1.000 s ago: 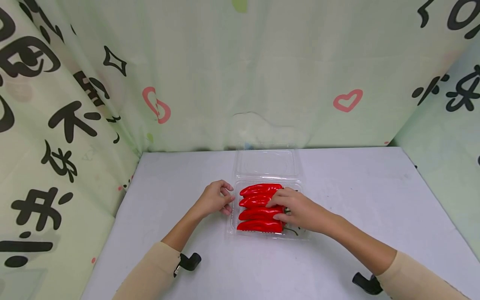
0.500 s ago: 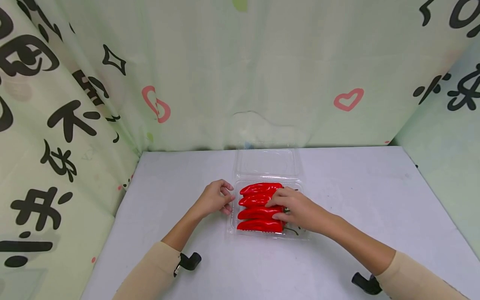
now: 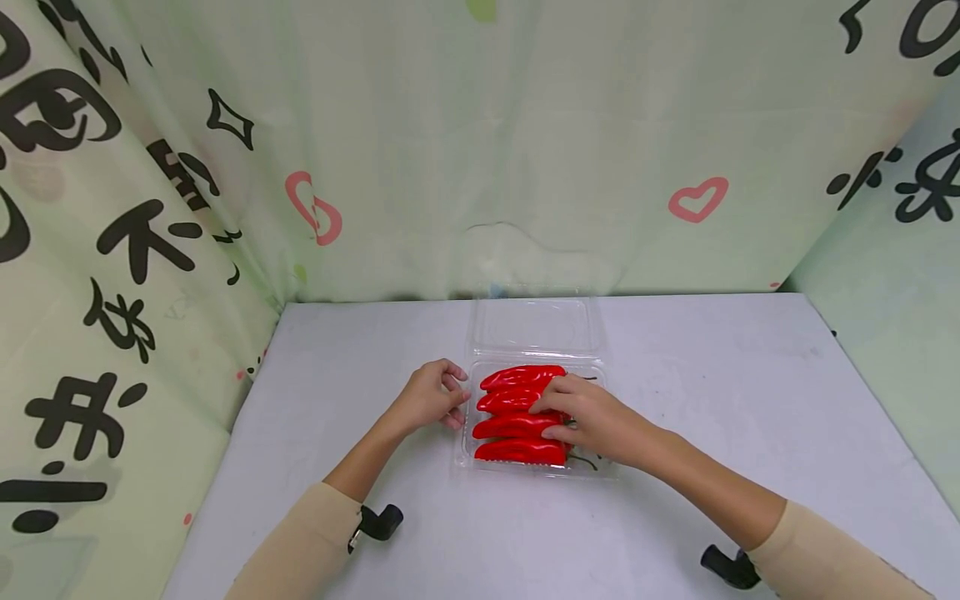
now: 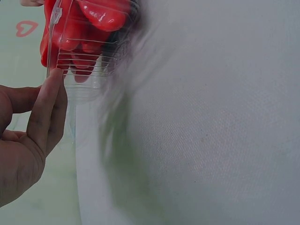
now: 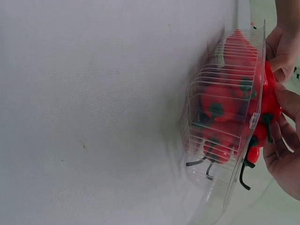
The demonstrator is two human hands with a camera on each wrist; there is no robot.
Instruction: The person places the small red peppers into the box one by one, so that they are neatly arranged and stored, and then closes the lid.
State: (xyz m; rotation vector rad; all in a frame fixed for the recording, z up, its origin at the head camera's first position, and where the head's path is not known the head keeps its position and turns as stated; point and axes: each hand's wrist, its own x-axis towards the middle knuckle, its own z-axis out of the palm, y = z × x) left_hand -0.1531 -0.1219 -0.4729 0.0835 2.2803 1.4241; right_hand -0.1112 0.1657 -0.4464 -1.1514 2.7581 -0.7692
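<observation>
Red chili peppers (image 3: 520, 452) with dark green stems fill a clear plastic clamshell box (image 5: 206, 84), lying side by side in a row on top and layered below. My right hand (image 3: 592, 417) pinches a pepper (image 3: 506, 427), third from the back, near its stem end, thumb on the near side and fingers on the far side. At the box's left edge is my left hand (image 3: 429, 398); in the left wrist view its fairly straight fingers (image 4: 49, 93) touch the rim. Stems beneath the right hand are partly hidden.
The box's transparent lid (image 3: 534, 327) is folded back behind it, toward the curtain. A white-covered table (image 3: 712, 358) bears the box. Printed pale green curtains (image 3: 420, 150) stand behind and at both sides.
My right hand and the pinched pepper have shifted slightly left within the row. The left hand, the box and its lid stay where they were.
</observation>
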